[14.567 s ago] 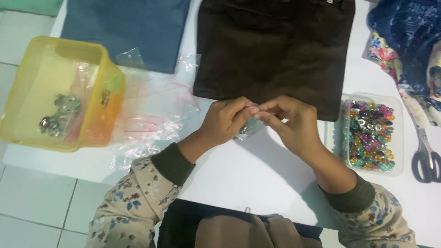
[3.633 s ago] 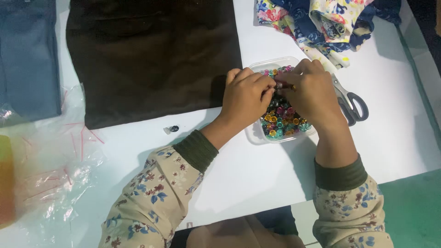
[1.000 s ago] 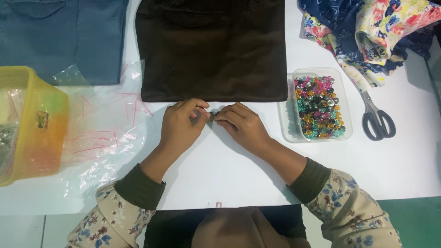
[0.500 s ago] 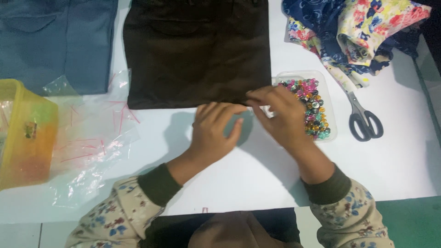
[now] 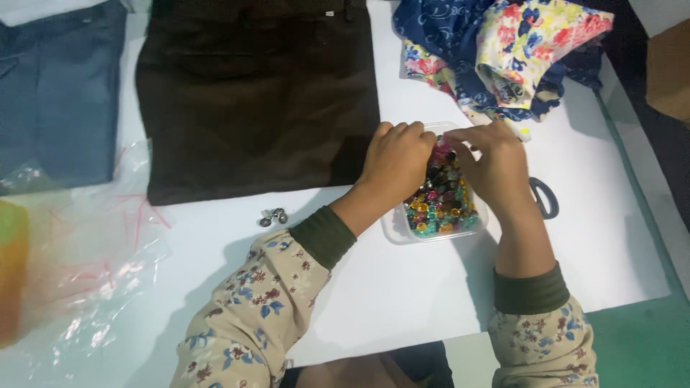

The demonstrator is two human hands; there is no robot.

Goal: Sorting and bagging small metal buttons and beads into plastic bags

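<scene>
Over the clear plastic tray of multicoloured beads (image 5: 437, 208), left hand (image 5: 397, 159) and right hand (image 5: 496, 167) are meeting, fingertips hidden, grip unclear; black scissors (image 5: 544, 196) half covered; two metal snaps (image 5: 274, 216).

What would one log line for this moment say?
left hand: over clear tray, fingers in coloured beads | right hand: same tray, fingers meeting left | nearby: brown cloth, scissors

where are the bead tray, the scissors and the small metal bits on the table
bead tray (image 5: 397, 231), head view, bare clear lower-left corner of its wall
scissors (image 5: 544, 196), head view, dark handle loop beside the right hand
small metal bits (image 5: 273, 217), head view, middle of the little cluster
</scene>
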